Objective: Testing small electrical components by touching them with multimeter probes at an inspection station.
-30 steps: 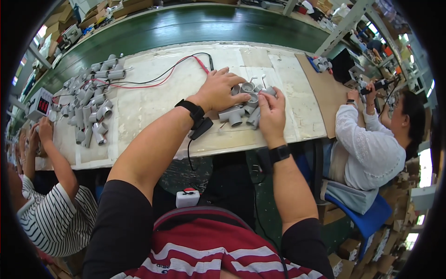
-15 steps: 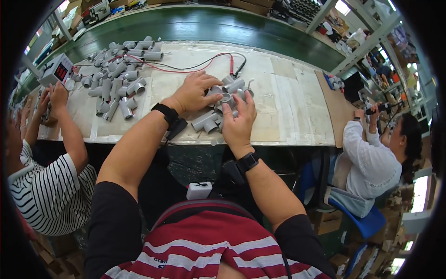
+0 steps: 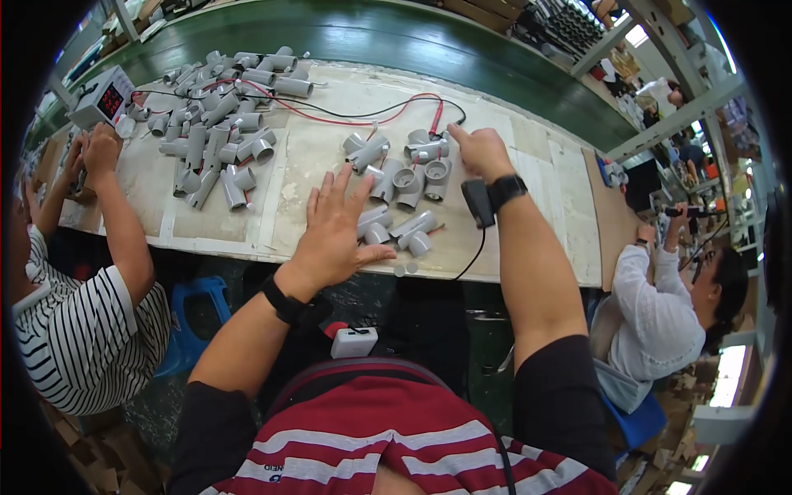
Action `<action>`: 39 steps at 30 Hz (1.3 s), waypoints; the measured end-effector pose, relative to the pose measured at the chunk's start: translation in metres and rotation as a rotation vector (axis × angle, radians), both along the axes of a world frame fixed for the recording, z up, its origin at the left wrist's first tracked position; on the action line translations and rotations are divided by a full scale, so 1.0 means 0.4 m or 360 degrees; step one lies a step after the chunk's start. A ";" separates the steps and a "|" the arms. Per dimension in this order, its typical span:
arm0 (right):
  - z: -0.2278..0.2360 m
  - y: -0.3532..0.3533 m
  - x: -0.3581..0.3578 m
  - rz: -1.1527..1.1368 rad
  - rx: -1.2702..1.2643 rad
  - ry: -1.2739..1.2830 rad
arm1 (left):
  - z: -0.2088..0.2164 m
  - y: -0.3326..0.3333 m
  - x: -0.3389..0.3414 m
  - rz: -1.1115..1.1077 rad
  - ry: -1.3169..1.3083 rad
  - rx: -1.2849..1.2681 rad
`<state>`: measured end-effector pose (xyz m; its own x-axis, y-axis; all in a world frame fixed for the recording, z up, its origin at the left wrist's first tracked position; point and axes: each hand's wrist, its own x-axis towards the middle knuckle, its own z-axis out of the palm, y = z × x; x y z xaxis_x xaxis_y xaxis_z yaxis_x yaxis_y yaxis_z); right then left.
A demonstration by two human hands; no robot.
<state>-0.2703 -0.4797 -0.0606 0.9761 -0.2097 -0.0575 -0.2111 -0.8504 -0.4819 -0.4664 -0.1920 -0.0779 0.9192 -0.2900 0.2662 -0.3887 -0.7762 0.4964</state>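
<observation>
Grey plastic tee-shaped pipe fittings (image 3: 409, 194), some with short red wires, lie in a loose group on the table before me. My left hand (image 3: 332, 235) is open at the group's near left edge, fingers spread, thumb beside a tee fitting (image 3: 375, 221). Beyond the group's right end is my right hand (image 3: 484, 154), fingers curled in at the end of the black lead (image 3: 454, 105). The black probe itself is mostly hidden by those fingers. Just left of them lies a red test probe (image 3: 436, 118), its tip toward the fittings.
A larger heap of grey fittings (image 3: 219, 124) covers the table's left side. Red and black leads run to a meter box (image 3: 103, 97) with a red display. People sit at both sides, one in striped sleeves (image 3: 91, 346), one in white (image 3: 660, 289). A green strip (image 3: 346, 45) borders the far side.
My right hand has left the fittings and moved up and right to the black probe. My left hand has drawn back toward me and spread its fingers. The fittings now stand uncovered.
</observation>
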 end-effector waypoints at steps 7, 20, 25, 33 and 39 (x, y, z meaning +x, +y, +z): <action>0.031 0.162 0.159 0.0339 -0.0164 0.0179 | -0.020 0.038 0.010 0.0058 -0.0078 -0.0369; 0.125 0.076 0.159 0.0347 0.0081 -0.0678 | -0.046 0.081 0.018 -0.0003 -0.0059 -0.1119; 0.128 0.068 -0.002 0.0231 0.0555 -0.0615 | -0.062 0.094 0.018 0.0067 0.0170 -0.1951; 0.009 0.023 -0.076 0.0353 -0.0085 -0.0601 | -0.009 0.067 -0.046 0.0144 0.0022 -0.0699; 0.048 0.014 -0.082 0.0310 0.0268 -0.0571 | 0.027 0.031 0.004 0.0173 0.0278 -0.0425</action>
